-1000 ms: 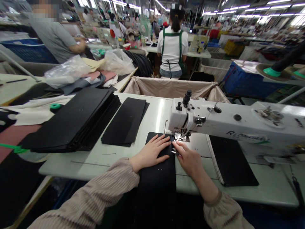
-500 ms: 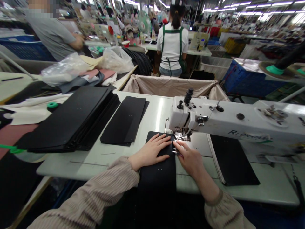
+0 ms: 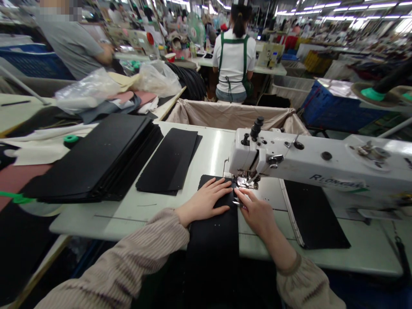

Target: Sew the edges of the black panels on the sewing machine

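My left hand point(image 3: 207, 201) lies flat with spread fingers on a long black panel point(image 3: 212, 249), which runs from beside the presser foot point(image 3: 246, 183) down over the table's front edge. At the panel's right edge is my right hand point(image 3: 260, 214), curled around small thread snips point(image 3: 237, 202) whose pointed blades stick out leftward. Its forefinger reaches close to the presser foot. The white sewing machine point(image 3: 289, 155) stands just beyond both hands. Most of the snips' body is hidden in the palm.
To the left stand a tall stack of black panels point(image 3: 106, 150) and a smaller pile point(image 3: 170, 159). Another black panel point(image 3: 317, 214) with a pale strip lies under the machine arm. Behind the table is a cloth-lined bin point(image 3: 225, 113); a person in a green apron point(image 3: 233, 64) sits beyond.
Both hands keep almost the same place beside the presser foot. The view has shifted very slightly; no clear movement of the panel shows.
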Available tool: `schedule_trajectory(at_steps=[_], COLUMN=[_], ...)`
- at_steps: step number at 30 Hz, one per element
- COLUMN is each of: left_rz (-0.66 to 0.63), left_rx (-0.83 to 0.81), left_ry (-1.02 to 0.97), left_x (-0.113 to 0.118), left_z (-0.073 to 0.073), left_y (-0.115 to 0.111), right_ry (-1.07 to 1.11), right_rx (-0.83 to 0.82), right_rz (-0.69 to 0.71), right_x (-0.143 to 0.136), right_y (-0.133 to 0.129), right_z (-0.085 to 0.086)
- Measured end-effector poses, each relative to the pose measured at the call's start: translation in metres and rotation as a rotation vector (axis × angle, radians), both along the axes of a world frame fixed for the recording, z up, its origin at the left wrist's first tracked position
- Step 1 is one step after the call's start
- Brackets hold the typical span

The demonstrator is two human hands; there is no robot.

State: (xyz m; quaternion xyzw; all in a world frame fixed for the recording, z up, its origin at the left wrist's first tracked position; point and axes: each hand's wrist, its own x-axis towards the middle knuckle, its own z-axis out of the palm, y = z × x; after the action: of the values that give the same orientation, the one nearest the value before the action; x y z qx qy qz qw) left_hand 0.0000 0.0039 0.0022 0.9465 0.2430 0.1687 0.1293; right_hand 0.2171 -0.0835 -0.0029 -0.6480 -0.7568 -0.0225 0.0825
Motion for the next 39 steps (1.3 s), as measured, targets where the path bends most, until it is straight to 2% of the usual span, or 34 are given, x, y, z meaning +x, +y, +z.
schedule_trajectory(at_steps=[15,39], left_rz=[-0.046,-0.022], left_rx=[0.059,0.106], left_ry=[0.01,-0.033], left_x=[-0.0011,-0.002], left_z=[-0.0025,-0.0027], left_y=[0.0071,0.0045], right_ry=[-0.003,-0.012], right_rx=[0.013,0.029], right_rz=[0.01,0.002], right_x=[0.0013,0.0013], right_y=[-0.0007,-0.0019], right_z=[-0.0008,-0.0006])
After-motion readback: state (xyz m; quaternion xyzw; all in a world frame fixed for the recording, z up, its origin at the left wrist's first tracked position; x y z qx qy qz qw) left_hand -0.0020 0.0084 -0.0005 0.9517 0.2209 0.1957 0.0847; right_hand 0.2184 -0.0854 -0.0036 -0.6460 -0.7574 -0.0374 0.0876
